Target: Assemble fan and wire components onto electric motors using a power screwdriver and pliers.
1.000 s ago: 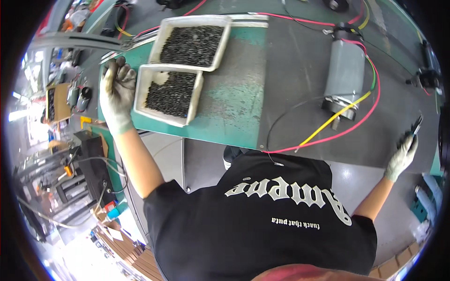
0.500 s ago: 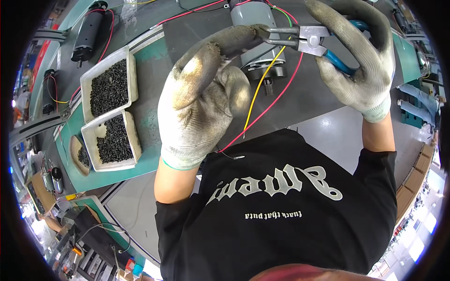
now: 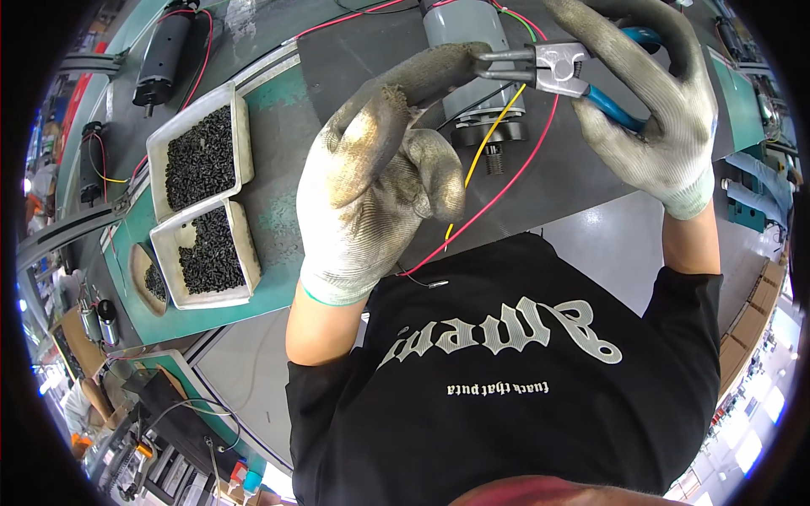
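Note:
Both hands wear pale knit gloves, dirty grey on the fingers. My right hand (image 3: 654,126) grips blue-handled circlip pliers (image 3: 558,69), fingers and thumb around the spread handles. Their two thin, slightly parted jaws point left. My left hand (image 3: 380,160) is in front of them, its top finger reaching to the jaw tips and its thumb bent below, apart from that fingertip. Anything tiny at the jaw tips is too small to make out. Behind the hands a grey cylindrical motor (image 3: 464,29) lies with its toothed shaft (image 3: 494,158) toward me. Yellow (image 3: 481,160) and red wires (image 3: 506,198) hang past it.
Two white bins (image 3: 242,173) of small black parts stand on the left, with a shallow dish (image 3: 142,282) beside them. A black motor (image 3: 164,55) lies at the far left. A dark mat (image 3: 565,173) covers the bench; its edge runs before my body.
The bench, hands and pliers have shifted slightly to the right in the picture. Both hands keep the same hold and pose.

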A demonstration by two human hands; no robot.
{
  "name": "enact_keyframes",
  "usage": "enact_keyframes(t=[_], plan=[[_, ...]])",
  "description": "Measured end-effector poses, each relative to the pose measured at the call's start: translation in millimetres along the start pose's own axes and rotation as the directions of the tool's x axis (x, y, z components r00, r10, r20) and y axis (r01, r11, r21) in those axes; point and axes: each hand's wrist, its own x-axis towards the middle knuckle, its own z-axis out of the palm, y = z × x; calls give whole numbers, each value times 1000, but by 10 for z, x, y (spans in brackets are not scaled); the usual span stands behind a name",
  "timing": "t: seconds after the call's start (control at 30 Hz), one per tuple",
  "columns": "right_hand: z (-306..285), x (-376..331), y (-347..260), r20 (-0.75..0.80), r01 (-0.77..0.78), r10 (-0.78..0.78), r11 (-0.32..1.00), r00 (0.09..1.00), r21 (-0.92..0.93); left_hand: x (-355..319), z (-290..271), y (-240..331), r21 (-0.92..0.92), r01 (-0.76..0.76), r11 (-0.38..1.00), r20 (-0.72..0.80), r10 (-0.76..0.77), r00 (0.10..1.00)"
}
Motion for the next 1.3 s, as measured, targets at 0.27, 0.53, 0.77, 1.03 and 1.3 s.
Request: enact_keyframes(t=[0.27,0.53,0.77,1.03,1.3], plan=[[200,-27,142,-52,45,-40,994,998,97,23,47,-77,-23,40,999,-68,-41,997],[189,-79,202,-61,66,-57,986,996,151,23,37,-222,-316,23,948,-55,-43,998],[104,-87,231,83,58,-57,998,995,-11,108,68,-154,163,47,985,-96,-31,995],[1110,-233,1038,470,-630,556,128,685,766,1248,-274,-200,957,218,-194,-136,363,922],[1578,-360,736,494,-186,239,-723,836,665,1499,-146,-373,902,390,185,-417,147,897]])
